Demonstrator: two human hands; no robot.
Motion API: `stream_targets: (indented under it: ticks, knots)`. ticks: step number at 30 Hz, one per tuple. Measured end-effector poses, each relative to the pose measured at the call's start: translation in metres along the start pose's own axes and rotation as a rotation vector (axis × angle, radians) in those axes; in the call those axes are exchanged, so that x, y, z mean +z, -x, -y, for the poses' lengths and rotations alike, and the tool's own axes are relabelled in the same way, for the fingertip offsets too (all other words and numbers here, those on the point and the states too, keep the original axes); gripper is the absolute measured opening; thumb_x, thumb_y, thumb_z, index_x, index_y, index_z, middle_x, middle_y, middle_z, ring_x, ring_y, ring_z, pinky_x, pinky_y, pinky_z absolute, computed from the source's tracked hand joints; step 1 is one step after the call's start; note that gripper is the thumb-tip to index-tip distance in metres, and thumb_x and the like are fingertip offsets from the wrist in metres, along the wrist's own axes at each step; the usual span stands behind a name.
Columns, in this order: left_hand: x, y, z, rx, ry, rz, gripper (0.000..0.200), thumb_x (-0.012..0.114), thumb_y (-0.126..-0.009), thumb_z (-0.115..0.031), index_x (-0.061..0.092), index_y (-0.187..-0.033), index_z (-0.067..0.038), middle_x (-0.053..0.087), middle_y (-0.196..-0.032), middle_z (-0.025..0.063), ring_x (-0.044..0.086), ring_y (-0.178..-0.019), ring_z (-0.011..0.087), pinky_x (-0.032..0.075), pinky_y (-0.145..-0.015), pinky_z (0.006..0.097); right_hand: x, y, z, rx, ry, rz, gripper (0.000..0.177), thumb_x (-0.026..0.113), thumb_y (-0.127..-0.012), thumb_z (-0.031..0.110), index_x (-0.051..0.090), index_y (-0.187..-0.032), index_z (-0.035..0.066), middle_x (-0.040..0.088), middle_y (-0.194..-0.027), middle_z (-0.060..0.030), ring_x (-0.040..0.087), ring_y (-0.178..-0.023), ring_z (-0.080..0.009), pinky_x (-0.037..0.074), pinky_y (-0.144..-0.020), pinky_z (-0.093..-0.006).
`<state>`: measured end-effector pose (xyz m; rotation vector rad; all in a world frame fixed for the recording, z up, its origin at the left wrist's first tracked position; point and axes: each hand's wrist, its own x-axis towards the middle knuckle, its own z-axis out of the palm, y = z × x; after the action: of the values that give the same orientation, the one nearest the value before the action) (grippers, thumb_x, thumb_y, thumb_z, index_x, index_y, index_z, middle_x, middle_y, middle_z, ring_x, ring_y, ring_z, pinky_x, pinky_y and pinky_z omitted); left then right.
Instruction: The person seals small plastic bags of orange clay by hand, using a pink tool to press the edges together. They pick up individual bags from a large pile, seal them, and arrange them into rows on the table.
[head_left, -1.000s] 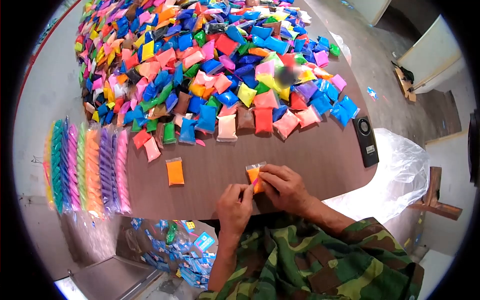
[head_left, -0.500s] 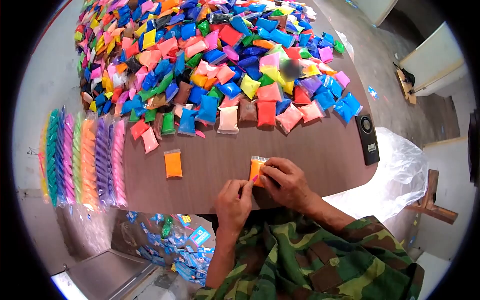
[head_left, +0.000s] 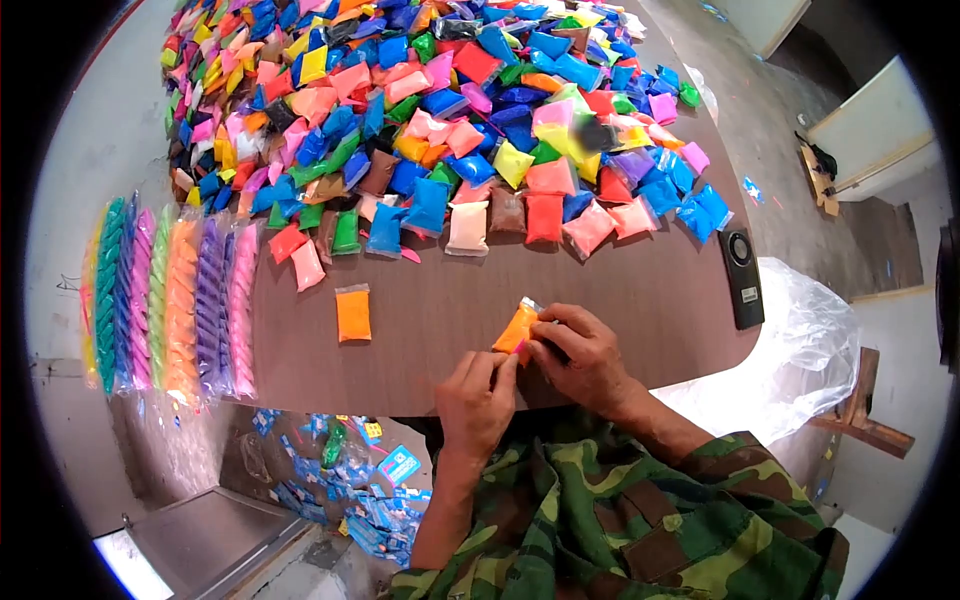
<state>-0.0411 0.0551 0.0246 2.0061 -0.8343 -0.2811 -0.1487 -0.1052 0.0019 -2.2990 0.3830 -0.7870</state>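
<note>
An orange packet (head_left: 516, 328) is tilted between my two hands near the table's front edge. My right hand (head_left: 582, 358) pinches the packet's right side with thumb and fingers. With its fingers closed at the packet's lower end, my left hand (head_left: 478, 398) grips a small pink piece (head_left: 519, 347), only partly visible. A second orange packet (head_left: 353, 313) lies flat on the table to the left. Beyond the hands, a row of packets, among them a pale peach one (head_left: 467, 229) and a red one (head_left: 544, 217), borders a large pile.
The pile of colourful packets (head_left: 400, 130) covers the table's far part. Long twisted bagged strands (head_left: 180, 300) lie at the left edge. A black device (head_left: 742, 280) rests at the right edge, near clear plastic sheeting (head_left: 800, 340). Blue packaging (head_left: 385, 520) is on the floor below.
The orange packet between my hands has tilted, its top leaning right. Both hands remain at it, slightly shifted, and the whole view has moved a little.
</note>
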Motion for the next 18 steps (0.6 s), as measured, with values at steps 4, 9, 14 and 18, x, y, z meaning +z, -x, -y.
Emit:
stream_targets:
  ticks: [4, 9, 14, 18]
  knots:
    - [-0.001, 0.002, 0.018, 0.005, -0.123, -0.058, 0.012, 0.079, -0.098, -0.008, 0.071, -0.095, 0.0, 0.072, -0.089, 0.0148, 0.071, -0.076, 0.0317, 0.053, -0.065, 0.04, -0.002, -0.001, 0.0, -0.009, -0.005, -0.002, 0.023, 0.086, -0.088, 0.008, 0.075, -0.107, 0.003, 0.072, -0.114, -0.0143, 0.073, -0.102, -0.0339, 0.063, -0.088, -0.0415]
    - [-0.023, -0.01, 0.014, -0.071, -0.159, -0.084, 0.012, 0.078, -0.099, -0.009, 0.071, -0.094, -0.001, 0.073, -0.089, 0.016, 0.072, -0.077, 0.0323, 0.055, -0.066, 0.0404, 0.002, 0.001, -0.002, 0.003, -0.029, 0.0, 0.022, 0.085, -0.088, 0.008, 0.075, -0.107, 0.003, 0.072, -0.115, -0.014, 0.073, -0.102, -0.0337, 0.063, -0.087, -0.0414]
    - [-0.002, 0.001, -0.001, -0.005, -0.048, -0.044, 0.013, 0.078, -0.099, -0.009, 0.071, -0.094, 0.0, 0.073, -0.089, 0.0161, 0.072, -0.078, 0.0293, 0.055, -0.066, 0.0387, 0.0, 0.001, -0.002, 0.007, -0.021, 0.01, 0.02, 0.084, -0.09, 0.008, 0.075, -0.107, 0.002, 0.072, -0.114, -0.0143, 0.073, -0.102, -0.0339, 0.062, -0.087, -0.0415]
    - [0.002, -0.005, 0.019, -0.008, -0.164, -0.088, 0.013, 0.079, -0.099, -0.011, 0.071, -0.095, -0.002, 0.073, -0.09, 0.0159, 0.072, -0.078, 0.0323, 0.056, -0.065, 0.0404, 0.0, 0.0, -0.003, -0.003, -0.02, -0.005, 0.018, 0.084, -0.089, 0.005, 0.076, -0.105, 0.001, 0.073, -0.111, -0.0147, 0.074, -0.099, -0.0336, 0.062, -0.085, -0.0403]
